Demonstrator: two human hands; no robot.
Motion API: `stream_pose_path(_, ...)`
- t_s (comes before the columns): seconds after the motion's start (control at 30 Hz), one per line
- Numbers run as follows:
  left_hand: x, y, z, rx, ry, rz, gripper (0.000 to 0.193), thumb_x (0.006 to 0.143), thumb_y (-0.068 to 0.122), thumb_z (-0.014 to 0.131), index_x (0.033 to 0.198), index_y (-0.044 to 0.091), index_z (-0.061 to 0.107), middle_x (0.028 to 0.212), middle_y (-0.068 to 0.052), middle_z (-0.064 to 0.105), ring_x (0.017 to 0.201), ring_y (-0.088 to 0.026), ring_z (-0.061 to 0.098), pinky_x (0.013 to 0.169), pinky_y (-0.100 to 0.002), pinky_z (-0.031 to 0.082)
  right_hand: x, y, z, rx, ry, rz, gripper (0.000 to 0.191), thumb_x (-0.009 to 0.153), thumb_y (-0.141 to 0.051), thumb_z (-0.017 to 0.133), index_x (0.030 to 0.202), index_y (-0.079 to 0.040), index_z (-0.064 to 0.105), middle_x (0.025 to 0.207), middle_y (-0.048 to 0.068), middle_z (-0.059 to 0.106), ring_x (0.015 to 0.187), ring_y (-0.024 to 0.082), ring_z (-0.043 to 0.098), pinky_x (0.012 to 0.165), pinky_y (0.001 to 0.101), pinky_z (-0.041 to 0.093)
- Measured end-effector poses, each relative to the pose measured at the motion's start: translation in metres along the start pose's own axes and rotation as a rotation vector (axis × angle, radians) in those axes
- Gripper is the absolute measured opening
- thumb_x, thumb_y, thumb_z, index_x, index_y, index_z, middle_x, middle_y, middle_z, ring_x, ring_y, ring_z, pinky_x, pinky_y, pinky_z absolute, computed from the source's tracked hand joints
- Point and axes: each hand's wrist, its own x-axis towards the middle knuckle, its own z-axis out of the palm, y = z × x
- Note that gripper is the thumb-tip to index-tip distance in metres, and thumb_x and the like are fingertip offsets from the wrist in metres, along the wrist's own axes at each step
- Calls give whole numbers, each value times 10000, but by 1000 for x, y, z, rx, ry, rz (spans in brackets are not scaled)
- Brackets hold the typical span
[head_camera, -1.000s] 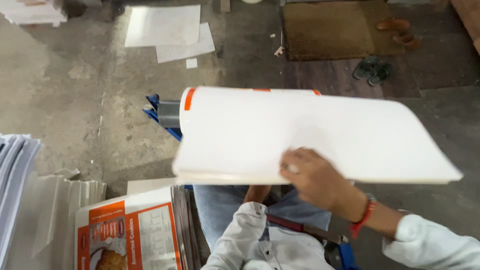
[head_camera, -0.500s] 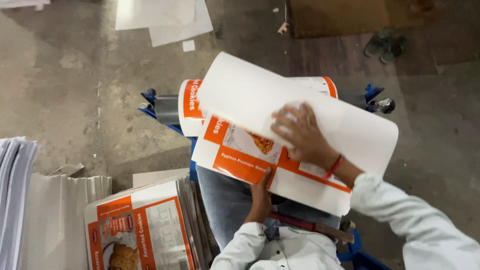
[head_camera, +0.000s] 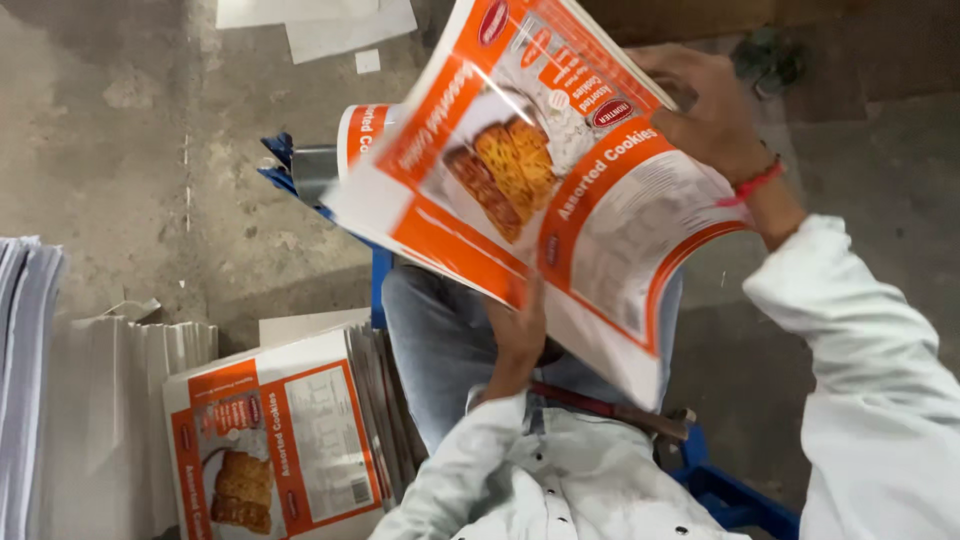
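Observation:
I hold a large flat carton sheet (head_camera: 560, 190), orange and white with a biscuit picture, tilted up with its printed face toward me. My right hand (head_camera: 712, 112), a red thread on its wrist, grips the sheet's far right edge. From below, my left hand (head_camera: 516, 332) grasps the near edge. More of the same sheets (head_camera: 360, 135) lie under it across my lap, only their left end showing. I am seated in blue jeans and a white shirt.
A stack of the same printed sheets (head_camera: 272, 440) lies at my lower left, beside piles of blank white sheets (head_camera: 40, 380). A blue metal frame (head_camera: 292, 165) stands under the lap sheets. Loose white papers (head_camera: 320, 20) and dark sandals (head_camera: 768, 55) lie on the concrete floor.
The top sheet was turned over from blank side up to printed side up and lifted toward me. My right hand moved from its near edge to its far right edge.

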Motion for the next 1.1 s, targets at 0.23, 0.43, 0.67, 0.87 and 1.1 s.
stream_pose_path(0.23, 81, 101, 56, 134, 99, 361, 527, 917, 99, 709, 1351, -30, 439, 1286, -189, 452, 1126, -276, 483, 1023, -374, 412, -49, 7, 30, 440, 511, 58, 473, 951, 30, 694, 1408, 25, 575, 1311, 65, 660, 1167, 161, 651, 1013, 307, 579)
stream_pose_path(0.43, 144, 104, 100, 663, 9, 505, 703, 779, 248, 771, 1323, -47, 438, 1448, -287, 438, 1345, -492, 434, 1119, -610, 355, -77, 32, 120, 462, 865, 238, 430, 846, 22, 629, 1275, 13, 613, 1110, 48, 666, 991, 164, 648, 851, 291, 563)
stream_pose_path(0.67, 221, 34, 109, 1213, -153, 116, 971, 839, 390, 715, 1542, -70, 228, 1573, -390, 213, 1440, -584, 205, 1089, -762, 208, -138, 3, 139, 688, 962, 425, 445, 756, 41, 640, 1195, -21, 593, 1133, 62, 644, 1047, 185, 620, 954, 303, 514)
stream_pose_path(0.87, 263, -9, 43, 1060, 12, 84, 869, 863, 419, 678, 1554, -4, 364, 1454, -264, 499, 1353, -421, 494, 1132, -622, 406, -167, -3, 153, 702, 1013, 491, 508, 680, 53, 659, 1175, -31, 575, 1079, 79, 637, 970, 209, 613, 865, 335, 518)
stream_pose_path(1.1, 232, 34, -131, 112, -81, -366, 556, 895, 219, 756, 1388, 35, 578, 1193, -17, 703, 1092, -170, 672, 970, -359, 513, -155, 3, 101, 612, 713, 356, 460, 726, 52, 690, 1181, 7, 636, 1085, 68, 674, 1005, 164, 649, 914, 278, 520)
